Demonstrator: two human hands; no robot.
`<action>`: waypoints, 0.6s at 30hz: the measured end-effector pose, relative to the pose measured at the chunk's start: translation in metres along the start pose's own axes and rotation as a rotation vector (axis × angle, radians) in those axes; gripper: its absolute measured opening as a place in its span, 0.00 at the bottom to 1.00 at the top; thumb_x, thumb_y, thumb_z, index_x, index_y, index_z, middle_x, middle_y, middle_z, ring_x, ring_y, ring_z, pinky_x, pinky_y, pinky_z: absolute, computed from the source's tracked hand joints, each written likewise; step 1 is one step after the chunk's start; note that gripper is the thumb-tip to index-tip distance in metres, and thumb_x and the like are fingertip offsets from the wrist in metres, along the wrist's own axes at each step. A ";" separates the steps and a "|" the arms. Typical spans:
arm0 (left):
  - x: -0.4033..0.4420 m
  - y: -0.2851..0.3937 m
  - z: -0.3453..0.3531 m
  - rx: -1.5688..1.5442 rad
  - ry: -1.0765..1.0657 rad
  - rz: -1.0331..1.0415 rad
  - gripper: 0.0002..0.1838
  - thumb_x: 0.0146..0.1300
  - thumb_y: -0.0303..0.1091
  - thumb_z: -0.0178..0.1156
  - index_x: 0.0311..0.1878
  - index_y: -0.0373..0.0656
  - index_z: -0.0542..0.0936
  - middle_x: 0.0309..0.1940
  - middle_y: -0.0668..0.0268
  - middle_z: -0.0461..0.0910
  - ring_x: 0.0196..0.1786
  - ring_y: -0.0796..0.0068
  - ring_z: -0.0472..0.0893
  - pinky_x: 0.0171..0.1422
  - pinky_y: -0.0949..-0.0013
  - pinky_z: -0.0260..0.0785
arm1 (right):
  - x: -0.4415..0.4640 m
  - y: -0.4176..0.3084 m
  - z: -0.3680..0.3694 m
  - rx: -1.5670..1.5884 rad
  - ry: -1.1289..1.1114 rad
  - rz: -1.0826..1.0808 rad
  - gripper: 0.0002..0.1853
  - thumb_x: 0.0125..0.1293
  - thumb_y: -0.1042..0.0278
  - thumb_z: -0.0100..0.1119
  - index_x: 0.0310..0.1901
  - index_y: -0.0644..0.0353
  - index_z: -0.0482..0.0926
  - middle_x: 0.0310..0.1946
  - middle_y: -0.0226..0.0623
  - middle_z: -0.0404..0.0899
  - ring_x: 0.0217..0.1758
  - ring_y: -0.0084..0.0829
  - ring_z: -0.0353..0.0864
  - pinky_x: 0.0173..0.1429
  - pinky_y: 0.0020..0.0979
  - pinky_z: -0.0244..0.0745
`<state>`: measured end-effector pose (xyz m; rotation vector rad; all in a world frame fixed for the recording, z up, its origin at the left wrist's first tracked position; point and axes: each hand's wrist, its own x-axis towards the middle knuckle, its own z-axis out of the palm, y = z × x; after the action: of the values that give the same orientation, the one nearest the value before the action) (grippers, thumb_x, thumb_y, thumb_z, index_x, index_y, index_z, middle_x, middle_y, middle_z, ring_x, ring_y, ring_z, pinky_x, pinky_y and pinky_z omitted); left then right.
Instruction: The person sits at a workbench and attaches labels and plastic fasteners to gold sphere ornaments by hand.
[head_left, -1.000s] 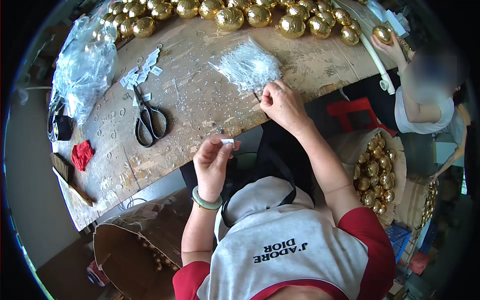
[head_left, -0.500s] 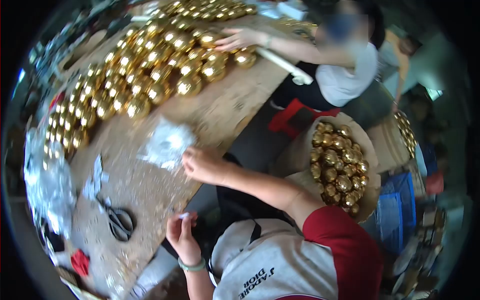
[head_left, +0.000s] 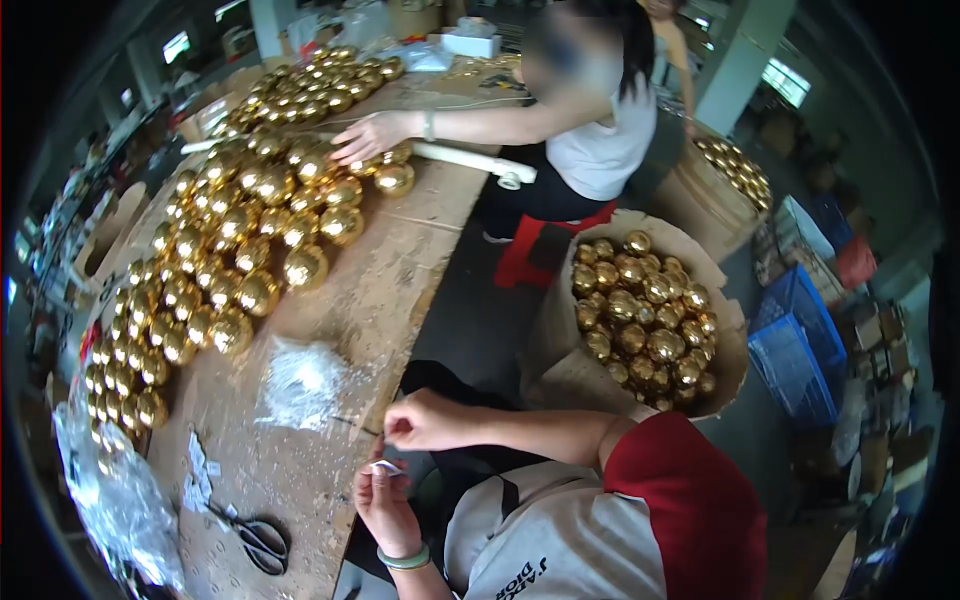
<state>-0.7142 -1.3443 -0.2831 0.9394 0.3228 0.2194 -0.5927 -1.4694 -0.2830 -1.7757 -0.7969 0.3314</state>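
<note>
My left hand (head_left: 388, 508), with a bangle on its wrist, pinches a small white tag (head_left: 386, 467) at the table's front edge. Just above it is my right hand (head_left: 418, 420), its fingers pressed together; whatever they hold is too small to make out. A pile of thin clear strands (head_left: 302, 384) lies on the wooden table (head_left: 352, 300) left of my hands. Black scissors (head_left: 262, 546) rest nearer the left end, touching a few white tags (head_left: 199, 472).
Many gold balls (head_left: 232, 330) cover the table's far side. A co-worker's hand (head_left: 375, 137) touches them near a white pipe (head_left: 470, 160). At right stand a sack of gold balls (head_left: 735, 375), a red stool (head_left: 530, 255) and blue crates (head_left: 790, 345). Clear plastic bags (head_left: 120, 500) lie at left.
The view has swung toward the right, showing more balls and the sack. My right hand has moved from the strands to beside my left hand. The co-worker's hand has gone onto the balls.
</note>
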 end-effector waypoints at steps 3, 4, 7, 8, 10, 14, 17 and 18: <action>0.014 0.001 -0.011 -0.140 -0.029 0.033 0.07 0.70 0.32 0.51 0.40 0.40 0.76 0.44 0.59 0.80 0.39 0.78 0.80 0.42 0.78 0.72 | 0.000 -0.019 0.014 0.157 -0.042 0.034 0.06 0.56 0.72 0.62 0.31 0.67 0.80 0.25 0.44 0.83 0.28 0.30 0.83 0.34 0.30 0.77; 0.014 0.003 -0.012 -0.135 -0.024 0.043 0.07 0.70 0.32 0.51 0.40 0.40 0.76 0.44 0.59 0.80 0.39 0.78 0.80 0.42 0.78 0.72 | 0.003 -0.026 0.015 0.180 -0.071 0.055 0.07 0.57 0.71 0.62 0.32 0.68 0.80 0.26 0.43 0.83 0.28 0.29 0.83 0.35 0.30 0.77; 0.012 0.011 -0.012 -0.197 0.048 0.153 0.06 0.70 0.31 0.52 0.42 0.41 0.76 0.42 0.61 0.81 0.41 0.79 0.80 0.45 0.78 0.72 | 0.007 -0.034 0.021 0.388 -0.190 0.056 0.07 0.61 0.71 0.60 0.34 0.68 0.79 0.26 0.38 0.82 0.30 0.25 0.81 0.37 0.29 0.76; 0.010 0.012 -0.015 -0.199 0.056 0.165 0.06 0.70 0.31 0.52 0.42 0.41 0.76 0.42 0.61 0.81 0.41 0.79 0.80 0.45 0.78 0.72 | 0.010 -0.033 0.021 0.387 -0.203 0.049 0.07 0.61 0.71 0.60 0.34 0.68 0.79 0.26 0.38 0.82 0.30 0.25 0.81 0.37 0.29 0.76; 0.007 0.013 -0.022 -0.205 0.065 0.207 0.06 0.70 0.30 0.53 0.43 0.41 0.76 0.43 0.59 0.81 0.42 0.77 0.80 0.45 0.77 0.73 | 0.016 -0.030 0.025 0.412 -0.299 0.002 0.07 0.62 0.72 0.60 0.33 0.68 0.79 0.26 0.36 0.82 0.30 0.23 0.80 0.37 0.28 0.76; 0.003 0.023 -0.021 -0.094 0.149 0.312 0.04 0.69 0.30 0.53 0.39 0.41 0.75 0.35 0.63 0.80 0.33 0.78 0.77 0.39 0.77 0.71 | 0.031 -0.028 0.026 0.203 -0.229 -0.046 0.10 0.62 0.67 0.63 0.33 0.67 0.79 0.27 0.36 0.82 0.29 0.22 0.80 0.37 0.27 0.75; -0.004 0.029 -0.011 0.041 0.156 0.276 0.05 0.68 0.30 0.54 0.37 0.40 0.75 0.29 0.64 0.78 0.29 0.80 0.75 0.36 0.79 0.69 | 0.041 -0.022 0.039 0.271 -0.203 -0.094 0.10 0.64 0.66 0.61 0.38 0.66 0.80 0.28 0.35 0.83 0.31 0.21 0.80 0.37 0.26 0.75; -0.005 0.029 -0.008 0.123 0.110 0.226 0.05 0.68 0.30 0.54 0.36 0.40 0.75 0.28 0.64 0.78 0.28 0.80 0.75 0.35 0.79 0.68 | 0.042 -0.024 0.041 0.360 -0.222 -0.093 0.10 0.65 0.67 0.60 0.39 0.66 0.81 0.29 0.35 0.84 0.31 0.21 0.80 0.37 0.26 0.75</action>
<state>-0.7232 -1.3236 -0.2627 1.0878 0.3346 0.4636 -0.5941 -1.4071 -0.2683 -1.3763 -0.9099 0.5797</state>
